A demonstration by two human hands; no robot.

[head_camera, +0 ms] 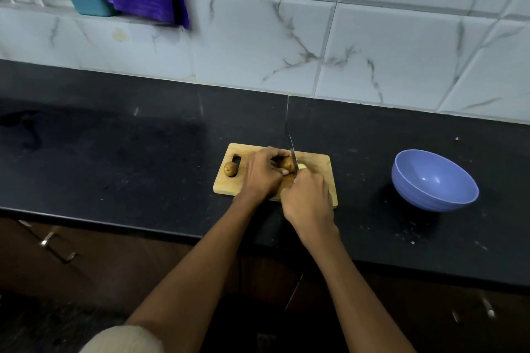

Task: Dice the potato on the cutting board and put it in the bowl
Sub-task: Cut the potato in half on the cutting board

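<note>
Both forearms reach in over the dark counter (143, 137) edge. My right hand (308, 198) is nearest, fingers wrapped around the knife (292, 153) handle, which is hidden under the fist; only the blade shows, tip pointing away from me. My left hand (262, 173) sits just beside it, fingers curled over the potato (286, 164), pinning it to the cutting board (318, 163). Blade is down into the potato at its right end; a pale cut face (301, 166) shows just right of the blade.

Progress, as I judge it: early. First cuts only; no dice visible. A second small potato (230, 168) sits whole at the board's left end, by the handle slot. The blue bowl (434, 180) stands well apart to the right and looks bare inside.

Hard to read: how deep the blade has gone, and whether any slices lie under my hands.
</note>
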